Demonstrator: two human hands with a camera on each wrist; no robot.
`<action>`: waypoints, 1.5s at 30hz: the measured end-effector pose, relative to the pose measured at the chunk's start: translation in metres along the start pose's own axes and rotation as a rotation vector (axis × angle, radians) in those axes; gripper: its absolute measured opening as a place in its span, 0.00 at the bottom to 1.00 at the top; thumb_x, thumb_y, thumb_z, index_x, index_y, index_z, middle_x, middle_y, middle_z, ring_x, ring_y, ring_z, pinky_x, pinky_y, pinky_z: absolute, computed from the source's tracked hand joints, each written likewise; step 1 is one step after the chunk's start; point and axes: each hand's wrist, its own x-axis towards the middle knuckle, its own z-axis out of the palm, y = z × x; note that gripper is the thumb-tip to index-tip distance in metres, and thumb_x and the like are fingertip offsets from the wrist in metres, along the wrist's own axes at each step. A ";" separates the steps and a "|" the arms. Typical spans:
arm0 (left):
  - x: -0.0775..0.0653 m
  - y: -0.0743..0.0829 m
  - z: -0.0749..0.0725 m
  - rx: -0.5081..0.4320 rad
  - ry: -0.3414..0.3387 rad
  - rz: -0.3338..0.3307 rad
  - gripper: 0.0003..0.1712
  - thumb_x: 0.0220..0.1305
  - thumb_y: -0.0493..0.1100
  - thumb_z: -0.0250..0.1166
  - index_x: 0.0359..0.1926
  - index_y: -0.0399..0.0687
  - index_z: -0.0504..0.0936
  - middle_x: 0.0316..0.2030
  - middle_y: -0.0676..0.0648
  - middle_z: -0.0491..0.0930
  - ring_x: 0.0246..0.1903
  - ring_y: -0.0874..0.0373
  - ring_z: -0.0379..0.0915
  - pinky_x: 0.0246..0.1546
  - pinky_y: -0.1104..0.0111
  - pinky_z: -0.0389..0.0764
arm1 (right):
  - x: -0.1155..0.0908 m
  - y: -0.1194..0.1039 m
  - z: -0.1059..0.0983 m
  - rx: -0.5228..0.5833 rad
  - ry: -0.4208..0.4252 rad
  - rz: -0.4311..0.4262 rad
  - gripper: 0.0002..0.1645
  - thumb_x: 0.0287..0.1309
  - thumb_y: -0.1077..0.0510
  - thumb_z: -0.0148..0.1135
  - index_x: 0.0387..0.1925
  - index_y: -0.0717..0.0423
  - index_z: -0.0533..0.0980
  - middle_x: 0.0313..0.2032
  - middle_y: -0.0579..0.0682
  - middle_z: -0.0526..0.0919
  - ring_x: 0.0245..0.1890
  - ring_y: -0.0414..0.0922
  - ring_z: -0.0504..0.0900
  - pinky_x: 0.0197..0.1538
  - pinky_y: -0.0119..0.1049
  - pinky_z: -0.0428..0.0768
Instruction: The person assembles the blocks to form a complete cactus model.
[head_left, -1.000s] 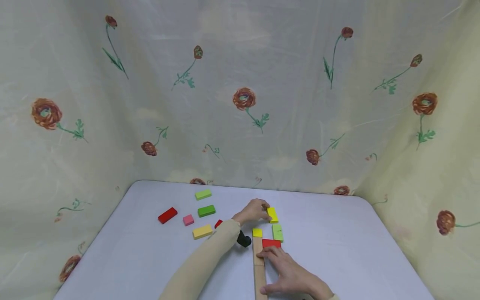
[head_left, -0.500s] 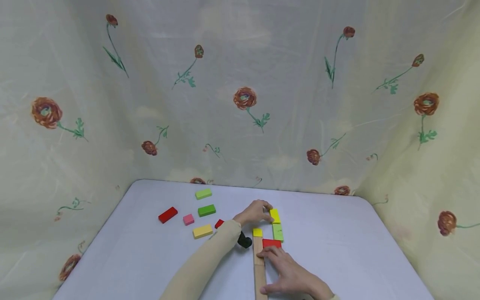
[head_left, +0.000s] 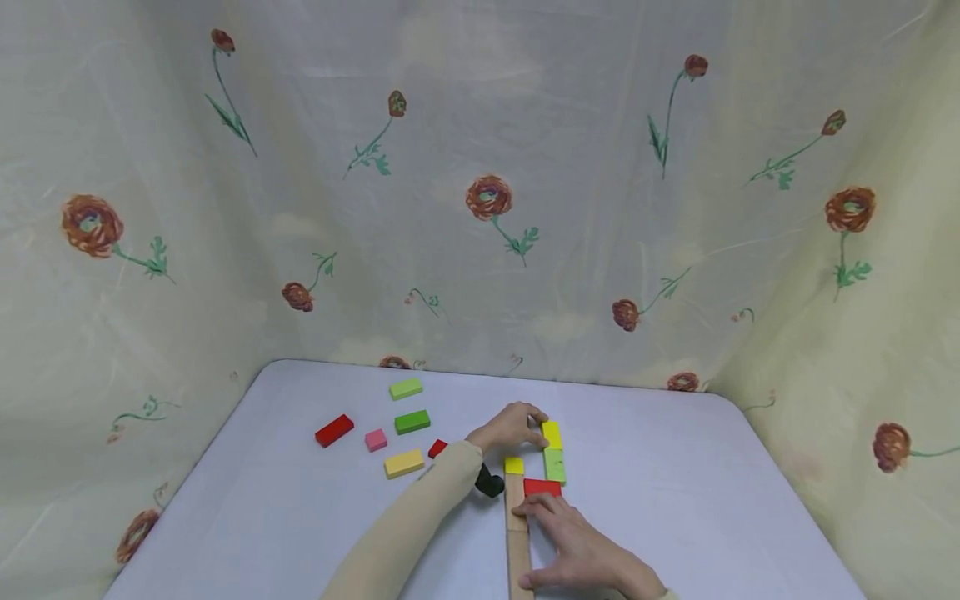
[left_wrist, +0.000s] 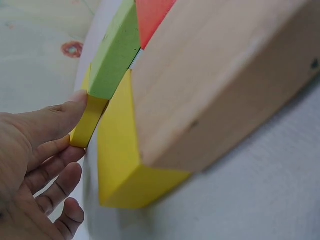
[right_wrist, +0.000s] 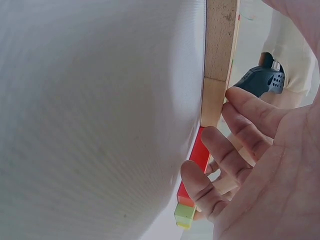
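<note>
In the head view my left hand (head_left: 512, 427) pinches a yellow block (head_left: 552, 434) between thumb and fingers. That yellow block lies end to end with a light green block (left_wrist: 114, 57), seen closely in the left wrist view. Beyond the green one, a red block (head_left: 542, 487) lies crosswise, partly covered by my right hand (head_left: 577, 542). A row of plain wooden blocks (head_left: 518, 554) runs toward me, with a small yellow block (left_wrist: 120, 155) at its far end. Fingertips of my right hand touch the wooden row, its fingers relaxed; the right wrist view shows them along its side.
On the left of the white table (head_left: 240, 500) lie a red block (head_left: 334, 430), a pink block (head_left: 376, 440), a green block (head_left: 412, 422), a light green block (head_left: 406, 388) and a pale yellow block (head_left: 404, 463). A black wrist device (head_left: 489, 482) sits under the left wrist.
My left hand has shifted the yellow block slightly right and nearer, closing its gap to the light green block. The right hand stays where it was.
</note>
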 end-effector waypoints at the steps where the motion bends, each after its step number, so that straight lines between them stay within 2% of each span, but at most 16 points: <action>1: 0.000 0.000 0.000 -0.001 0.000 -0.001 0.26 0.55 0.47 0.73 0.57 0.53 0.80 0.50 0.54 0.80 0.45 0.60 0.71 0.54 0.66 0.75 | 0.000 -0.001 0.000 0.003 -0.002 0.001 0.48 0.43 0.26 0.66 0.64 0.38 0.66 0.61 0.45 0.67 0.59 0.48 0.66 0.59 0.61 0.69; 9: 0.000 0.001 -0.002 -0.002 -0.009 0.009 0.27 0.55 0.46 0.73 0.57 0.51 0.80 0.51 0.52 0.79 0.44 0.60 0.70 0.51 0.67 0.76 | -0.001 -0.002 -0.001 -0.014 -0.002 0.006 0.48 0.43 0.25 0.66 0.64 0.38 0.66 0.61 0.44 0.67 0.58 0.47 0.66 0.59 0.60 0.70; 19: -0.002 0.006 -0.005 0.044 -0.040 0.013 0.28 0.56 0.46 0.72 0.58 0.49 0.79 0.52 0.50 0.79 0.47 0.59 0.71 0.58 0.63 0.74 | -0.001 -0.001 0.000 -0.010 -0.002 -0.011 0.49 0.43 0.25 0.65 0.65 0.38 0.66 0.61 0.44 0.67 0.60 0.46 0.66 0.60 0.59 0.68; 27: 0.000 0.006 -0.005 0.069 -0.053 0.032 0.28 0.56 0.47 0.72 0.58 0.50 0.79 0.51 0.51 0.80 0.48 0.60 0.71 0.57 0.64 0.74 | 0.000 -0.001 0.000 -0.010 -0.006 0.010 0.48 0.42 0.25 0.66 0.64 0.36 0.66 0.61 0.44 0.67 0.59 0.47 0.66 0.59 0.60 0.69; 34: -0.001 0.004 -0.005 0.042 -0.057 0.027 0.28 0.56 0.49 0.72 0.58 0.50 0.79 0.52 0.51 0.79 0.48 0.60 0.71 0.56 0.63 0.74 | 0.001 0.000 0.001 -0.006 -0.004 0.005 0.49 0.42 0.24 0.65 0.64 0.37 0.66 0.62 0.45 0.67 0.61 0.48 0.66 0.60 0.62 0.68; 45: -0.005 0.000 -0.011 0.067 -0.043 0.040 0.29 0.57 0.50 0.71 0.60 0.47 0.78 0.53 0.50 0.79 0.49 0.59 0.72 0.56 0.64 0.74 | -0.001 -0.001 0.000 -0.028 0.006 -0.015 0.49 0.43 0.25 0.65 0.64 0.40 0.66 0.62 0.45 0.67 0.61 0.47 0.66 0.61 0.61 0.67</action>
